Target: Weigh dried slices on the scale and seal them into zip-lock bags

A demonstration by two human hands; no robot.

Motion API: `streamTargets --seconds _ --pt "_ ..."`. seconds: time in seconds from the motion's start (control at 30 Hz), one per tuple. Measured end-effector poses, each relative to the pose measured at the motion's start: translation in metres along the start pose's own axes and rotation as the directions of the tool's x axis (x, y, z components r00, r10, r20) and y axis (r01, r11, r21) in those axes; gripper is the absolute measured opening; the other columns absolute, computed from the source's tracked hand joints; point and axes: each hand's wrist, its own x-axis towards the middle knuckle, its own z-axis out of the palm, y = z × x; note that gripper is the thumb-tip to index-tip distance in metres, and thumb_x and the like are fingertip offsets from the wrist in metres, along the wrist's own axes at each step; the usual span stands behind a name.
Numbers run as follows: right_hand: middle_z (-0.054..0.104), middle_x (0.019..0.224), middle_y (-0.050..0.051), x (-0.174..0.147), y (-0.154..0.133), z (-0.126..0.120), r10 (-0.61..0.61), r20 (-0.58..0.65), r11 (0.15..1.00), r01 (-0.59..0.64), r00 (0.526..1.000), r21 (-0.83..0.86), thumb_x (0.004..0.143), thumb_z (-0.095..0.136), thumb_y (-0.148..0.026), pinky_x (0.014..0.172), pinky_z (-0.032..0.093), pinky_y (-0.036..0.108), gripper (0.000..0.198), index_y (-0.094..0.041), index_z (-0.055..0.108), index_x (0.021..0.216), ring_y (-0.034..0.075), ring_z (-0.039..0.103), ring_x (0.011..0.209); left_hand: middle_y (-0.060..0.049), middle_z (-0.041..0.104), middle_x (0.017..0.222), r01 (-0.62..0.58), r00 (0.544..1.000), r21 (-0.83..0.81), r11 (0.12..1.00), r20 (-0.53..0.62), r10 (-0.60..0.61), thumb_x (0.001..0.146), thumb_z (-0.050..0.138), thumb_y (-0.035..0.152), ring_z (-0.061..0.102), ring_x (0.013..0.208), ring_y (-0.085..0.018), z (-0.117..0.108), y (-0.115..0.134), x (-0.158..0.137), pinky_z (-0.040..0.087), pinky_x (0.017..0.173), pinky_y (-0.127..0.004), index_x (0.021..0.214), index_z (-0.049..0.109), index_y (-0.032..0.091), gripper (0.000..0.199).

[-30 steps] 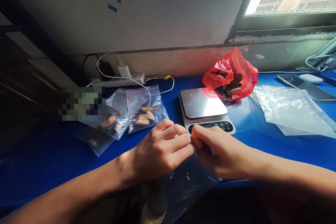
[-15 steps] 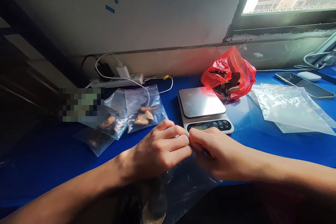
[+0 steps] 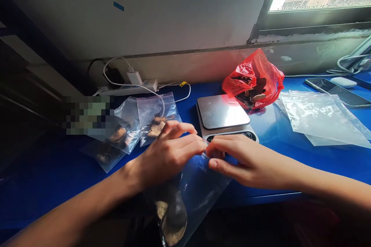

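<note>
My left hand [image 3: 174, 148] is closed on the top edge of a clear plastic zip bag [image 3: 199, 189], its fingers bent over the mouth. The bag hangs down over the table's front edge. In its lower part lie dark-capped, pale brown dried pieces [image 3: 174, 220] that look like mushrooms. My right hand [image 3: 234, 158] is at the bag's right top edge, with bent fingers close to the rim and the thumb apart from them. Just behind my hands stands a white kitchen scale [image 3: 223, 114] with a bare metal plate, its display mostly covered by my right hand.
Several filled clear bags [image 3: 158, 110] lie at the left. Behind the scale sits a red plastic bag [image 3: 255, 81] of dark dried pieces. Flat clear bags [image 3: 315, 114] and a phone [image 3: 339, 92] are at the right. A power strip [image 3: 124, 89] with cables runs along the wall.
My right thumb has parted from its fingers, and that hand has risen slightly. My left hand has shifted up and left, and more of the bag's contents show.
</note>
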Motion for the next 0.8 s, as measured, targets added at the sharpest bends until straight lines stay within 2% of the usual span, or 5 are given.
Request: streamTargets --seconds 0.37,0.47,0.53,0.63,0.8 --pt "0.055 0.083 0.002 -0.01 0.001 -0.019 -0.087 -0.086 0.982 0.1 0.992 0.159 0.09 0.062 -0.035 0.068 0.042 0.025 0.017 -0.019 0.063 0.083 0.013 0.054 0.076 0.001 0.073 0.094 0.153 0.988 0.183 0.971 -0.043 -0.148 0.094 0.053 0.012 0.058 0.104 -0.026 -0.021 -0.025 -0.002 0.036 0.09 -0.044 0.096 0.06 0.022 0.013" --pt "0.057 0.086 0.001 -0.01 0.006 -0.024 -0.034 -0.244 0.954 0.105 0.969 0.282 0.092 0.059 -0.037 0.068 0.043 0.026 0.019 -0.023 0.059 0.106 0.014 0.054 0.078 0.0 0.071 0.089 0.213 0.97 0.179 0.961 -0.157 -0.185 0.093 0.055 0.016 0.06 0.095 -0.024 -0.032 -0.036 -0.008 0.044 0.084 -0.041 0.094 0.061 0.022 0.009" --pt "0.056 0.087 0.0 -0.009 0.01 -0.026 0.057 -0.336 0.921 0.08 0.94 0.38 0.093 0.057 -0.038 0.065 0.042 0.025 0.033 -0.029 0.048 0.123 0.014 0.055 0.079 0.001 0.068 0.084 0.337 0.914 0.114 0.935 -0.278 -0.295 0.091 0.059 0.021 0.061 0.084 -0.021 -0.039 -0.048 -0.014 0.048 0.075 -0.036 0.089 0.062 0.022 0.003" --pt "0.056 0.088 0.0 -0.006 0.016 -0.026 0.164 -0.346 0.869 0.031 0.924 0.493 0.093 0.056 -0.041 0.063 0.042 0.025 0.04 -0.03 0.041 0.128 0.015 0.056 0.08 0.005 0.065 0.075 0.533 0.743 -0.161 0.83 -0.38 -0.551 0.089 0.063 0.028 0.062 0.068 -0.013 -0.05 -0.065 -0.025 0.048 0.061 -0.025 0.087 0.064 0.021 0.008" --pt "0.055 0.096 0.001 0.0 0.017 -0.011 0.263 -0.15 0.771 -0.115 0.953 0.626 0.089 0.061 -0.048 0.071 0.045 0.029 0.048 -0.027 0.041 0.127 0.014 0.055 0.085 0.007 0.059 0.062 0.504 0.587 -0.509 0.698 -0.391 -0.709 0.09 0.065 0.029 0.058 0.059 -0.007 -0.054 -0.062 -0.024 0.048 0.054 -0.018 0.085 0.062 0.019 0.011"
